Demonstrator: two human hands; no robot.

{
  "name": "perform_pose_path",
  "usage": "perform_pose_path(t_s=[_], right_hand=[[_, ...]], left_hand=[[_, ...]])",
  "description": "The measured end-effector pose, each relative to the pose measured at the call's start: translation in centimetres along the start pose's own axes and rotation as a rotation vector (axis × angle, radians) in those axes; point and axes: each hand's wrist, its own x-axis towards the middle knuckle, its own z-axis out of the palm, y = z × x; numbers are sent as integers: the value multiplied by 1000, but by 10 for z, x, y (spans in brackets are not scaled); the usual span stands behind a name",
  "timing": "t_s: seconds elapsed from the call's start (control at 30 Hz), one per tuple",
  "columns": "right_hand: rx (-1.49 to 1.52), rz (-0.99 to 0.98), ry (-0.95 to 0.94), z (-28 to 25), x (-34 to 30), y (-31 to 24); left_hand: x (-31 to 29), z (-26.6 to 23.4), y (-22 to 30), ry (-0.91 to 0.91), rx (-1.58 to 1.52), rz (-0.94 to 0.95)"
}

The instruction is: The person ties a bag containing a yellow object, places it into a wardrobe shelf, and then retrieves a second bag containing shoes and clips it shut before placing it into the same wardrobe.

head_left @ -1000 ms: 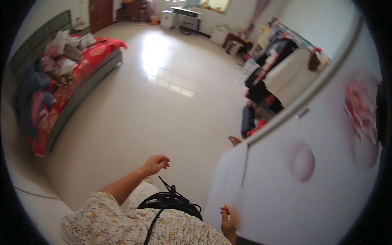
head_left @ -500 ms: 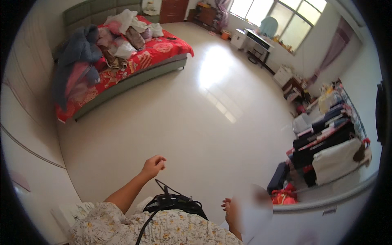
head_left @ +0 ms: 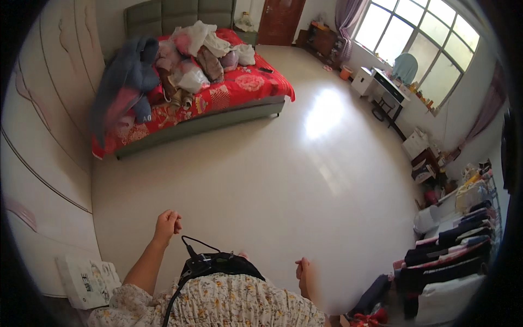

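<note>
White package (head_left: pixel 90 282), lower left, more fully in view than half a second earlier. Left hand (head_left: pixel 168 224), shifted leftward in view, fingers curled; full closure cannot be told. Black waist pack (head_left: pixel 223 265), worn between the hands, its cable (head_left: pixel 190 250) looping upward. Right hand (head_left: pixel 303 272), partly blurred, grip indeterminable. Hanging clothes (head_left: pixel 449 250), now lower in view.

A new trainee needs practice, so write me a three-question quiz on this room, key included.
1. What is the main colour of the cover on the bed?
2. True or false: the right hand is nearer than the left hand to the row of clothes.
3. What stands below the window? A) a wardrobe; B) a bathtub; C) a desk.

Key: 1. Red. 2. True. 3. C.
</note>
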Motion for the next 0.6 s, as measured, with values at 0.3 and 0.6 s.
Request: perform_pose_path(t_s=[0.3,0.6], right_hand=[[1060,19,-692,74,176,-160],[1155,43,-698,151,287,-267]], left_hand=[[101,73,60,-168,-728,-24],[253,151,145,-270,-869,-99]])
